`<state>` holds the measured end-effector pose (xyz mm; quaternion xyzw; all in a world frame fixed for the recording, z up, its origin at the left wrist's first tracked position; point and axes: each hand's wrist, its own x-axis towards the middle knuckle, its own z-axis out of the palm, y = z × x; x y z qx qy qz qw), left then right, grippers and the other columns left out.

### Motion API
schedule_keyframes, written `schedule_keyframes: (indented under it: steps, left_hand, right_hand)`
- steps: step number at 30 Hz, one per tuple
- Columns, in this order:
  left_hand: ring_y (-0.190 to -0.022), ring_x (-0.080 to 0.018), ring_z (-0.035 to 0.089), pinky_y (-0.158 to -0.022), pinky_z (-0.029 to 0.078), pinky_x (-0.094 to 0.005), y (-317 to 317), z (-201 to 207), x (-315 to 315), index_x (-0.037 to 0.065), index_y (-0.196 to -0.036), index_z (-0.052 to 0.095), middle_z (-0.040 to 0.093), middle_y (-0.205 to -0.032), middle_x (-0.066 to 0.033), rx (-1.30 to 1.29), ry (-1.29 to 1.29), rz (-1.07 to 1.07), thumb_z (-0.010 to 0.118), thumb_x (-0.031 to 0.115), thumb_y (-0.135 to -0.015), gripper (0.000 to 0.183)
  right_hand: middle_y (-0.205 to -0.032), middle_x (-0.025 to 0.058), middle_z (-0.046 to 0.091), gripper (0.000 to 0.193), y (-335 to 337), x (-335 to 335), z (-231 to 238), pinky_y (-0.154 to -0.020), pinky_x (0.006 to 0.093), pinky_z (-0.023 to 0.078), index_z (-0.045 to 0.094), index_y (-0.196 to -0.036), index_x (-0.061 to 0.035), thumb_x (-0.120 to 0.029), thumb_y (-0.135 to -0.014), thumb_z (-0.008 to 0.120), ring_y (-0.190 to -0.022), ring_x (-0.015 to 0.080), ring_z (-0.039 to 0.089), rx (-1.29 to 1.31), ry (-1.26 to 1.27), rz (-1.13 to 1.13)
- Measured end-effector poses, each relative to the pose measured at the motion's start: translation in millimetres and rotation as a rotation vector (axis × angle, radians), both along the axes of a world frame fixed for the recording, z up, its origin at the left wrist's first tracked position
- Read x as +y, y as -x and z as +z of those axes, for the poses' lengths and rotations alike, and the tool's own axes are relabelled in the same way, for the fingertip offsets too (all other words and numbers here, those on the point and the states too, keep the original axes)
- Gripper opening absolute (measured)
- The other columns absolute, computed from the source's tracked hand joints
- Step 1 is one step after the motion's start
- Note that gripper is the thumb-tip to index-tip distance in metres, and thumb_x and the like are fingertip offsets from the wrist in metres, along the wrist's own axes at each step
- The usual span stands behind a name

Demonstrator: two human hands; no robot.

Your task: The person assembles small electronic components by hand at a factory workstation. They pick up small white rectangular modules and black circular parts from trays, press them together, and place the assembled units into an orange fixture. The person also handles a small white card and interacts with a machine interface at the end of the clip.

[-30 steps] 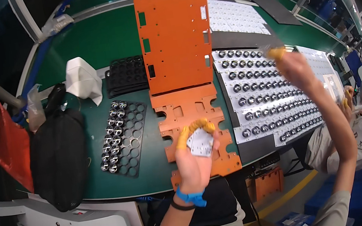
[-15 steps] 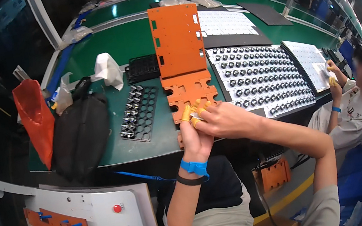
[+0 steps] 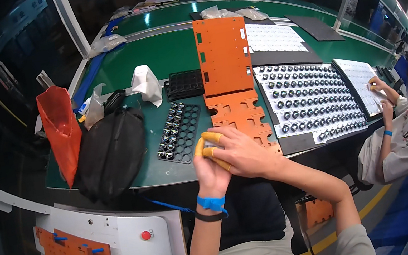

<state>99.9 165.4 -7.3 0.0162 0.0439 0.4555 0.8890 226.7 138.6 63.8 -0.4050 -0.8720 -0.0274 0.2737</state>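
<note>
Left hand (image 3: 212, 175): palm up, fingers half curled, meeting the other hand at the centre of my clock dial; what it has hold of I can't tell, since fingers cover the spot.
Right hand (image 3: 240, 151): comes in from 4 o'clock and lies over the left fingers, touching them, its own fingers bent (whether they pinch anything, I can't see).
Finger covers (image 3: 199, 147): yellow, worn on both hands.
Wristband (image 3: 212, 203): blue, around the left wrist, with a black band beside it.
Orange board (image 3: 237, 117): on the green table (image 3: 166, 56), its notched lower part at 1 o'clock just past the hands, its big upper panel reaching away toward 12.
Black tray (image 3: 194, 129): at 11 o'clock, near the left hand; shiny round pieces (image 3: 170, 133) fill its left side, open rings show on its right.
White strips (image 3: 306, 100): at 2 o'clock, rows of black round pieces along them (a tidy lot), just beside the orange board.
White sheet (image 3: 275, 37): farther off, at 1 o'clock.
Stacked trays (image 3: 184, 84): black, between 11 and 12.
White bundle (image 3: 146, 86): 11 o'clock, crumpled.
Bags: a black one (image 3: 111, 155) at 9 o'clock, a red one (image 3: 61, 134) past it.
Machine (image 3: 130, 235): pale, at 8 o'clock, with a red button (image 3: 146, 235).
Co-worker (image 3: 399, 150): at 3 o'clock, both hands over a white panel (image 3: 358, 76).
</note>
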Motion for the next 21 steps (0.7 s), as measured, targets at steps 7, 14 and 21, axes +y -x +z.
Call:
schedule_keyframes:
  steps: [7,14,21]
  left_hand:
    - [-0.113,-0.0261,0.062,-0.099,0.051,-0.042,50.8,10.2,-28.3,0.004,-0.125,0.057,0.063,-0.122,-0.0121,0.026,0.109,0.264,0.04,0.032,-0.105,0.038]
    - [-0.084,-0.0204,0.056,-0.055,0.042,-0.027,96.6,-5.8,-48.1,0.009,-0.123,0.057,0.061,-0.107,-0.0074,0.169,0.156,0.322,0.051,0.041,-0.103,0.039]
    - [-0.088,-0.0227,0.048,-0.066,0.041,-0.0313,102.6,21.9,-46.1,0.001,-0.13,0.051,0.056,-0.108,-0.0121,0.282,0.166,0.495,0.055,0.032,-0.101,0.042]
  right_hand:
    - [-0.122,0.0137,0.065,0.032,34.7,5.8,-1.0,-0.086,0.0423,0.055,0.068,-0.109,-0.0034,-0.009,-0.077,0.069,-0.111,0.035,0.063,0.305,-0.133,0.192]
    - [-0.094,0.0154,0.063,0.022,69.5,57.5,-39.1,-0.075,0.044,0.052,0.063,-0.095,0.0012,-0.012,-0.08,0.072,-0.092,0.0333,0.06,0.298,0.17,-0.172]
    - [-0.082,0.0158,0.066,0.034,98.6,77.9,-56.4,-0.068,0.042,0.055,0.068,-0.079,0.0007,-0.031,-0.077,0.078,-0.085,0.0302,0.065,0.034,0.152,-0.345]
